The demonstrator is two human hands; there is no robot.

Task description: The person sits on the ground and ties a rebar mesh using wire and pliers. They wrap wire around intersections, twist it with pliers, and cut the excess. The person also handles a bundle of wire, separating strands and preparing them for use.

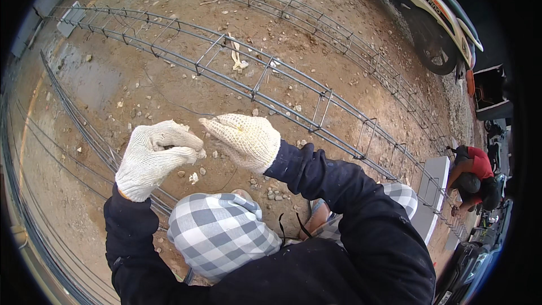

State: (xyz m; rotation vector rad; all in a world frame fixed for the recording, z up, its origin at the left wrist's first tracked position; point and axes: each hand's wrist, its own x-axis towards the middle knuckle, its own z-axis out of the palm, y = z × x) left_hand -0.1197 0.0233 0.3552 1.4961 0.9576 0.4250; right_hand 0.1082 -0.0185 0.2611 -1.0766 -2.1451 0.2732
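Both my hands wear off-white knitted work gloves and are close together over the dirt, fingertips nearly meeting. My left hand (155, 155) is closed, thumb against curled fingers; whatever lies in the pinch is too small to make out. The fingers of my right hand (245, 141) are pressed together and point left. A thin dark wire (170, 100) runs to its fingertips and seems pinched there. Just beyond my hands stretches a long rebar cage (254, 91) of parallel bars tied with square stirrups. A scrap of pale cloth-like material (236, 56) lies beside its bars.
A second rebar cage (316, 20) curves behind the first. Loose steel rods (73, 101) lie at left. Pale blocks (432, 183) sit under the near cage's right end, where a person in red (477, 164) crouches. A parked motorbike (435, 22) stands at upper right. Pebbles dot the ground.
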